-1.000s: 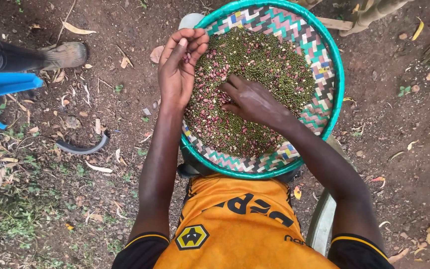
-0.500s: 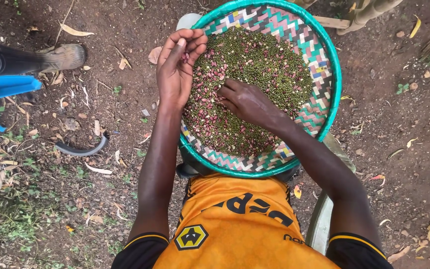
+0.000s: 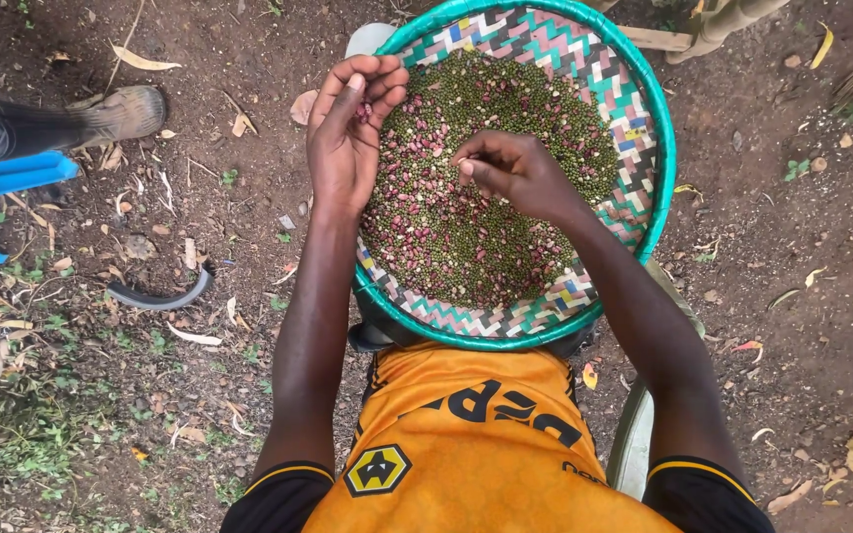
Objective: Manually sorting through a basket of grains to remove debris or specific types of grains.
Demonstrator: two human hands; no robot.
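Tray point(image 3: 656, 148): round, woven, zigzag pattern in many colours, teal rim. It rests on the person's lap, over an orange shirt point(image 3: 466, 444).

Contents: small green grains point(image 3: 535, 109) mixed with pinkish-red beans point(image 3: 426, 212). The beans lie thickest toward the tray's left and near edges; the green is denser toward the far right.

Left hand point(image 3: 348, 133): raised over the tray's left rim, palm up and cupped, fingers curled inward. A few red beans sit at the fingertips point(image 3: 365, 107).

Right hand point(image 3: 515, 168): over the middle of the tray, thumb and fingertips drawn into a pinch. Whether anything is caught in the pinch cannot be told.

Surroundings: bare dirt ground point(image 3: 792, 247) with dry leaves and scattered weeds. A worn shoe point(image 3: 120, 111) of another person stands at the far left, beside something blue point(image 3: 12, 176). A curved dark strip point(image 3: 162, 296) lies on the ground left of the tray.
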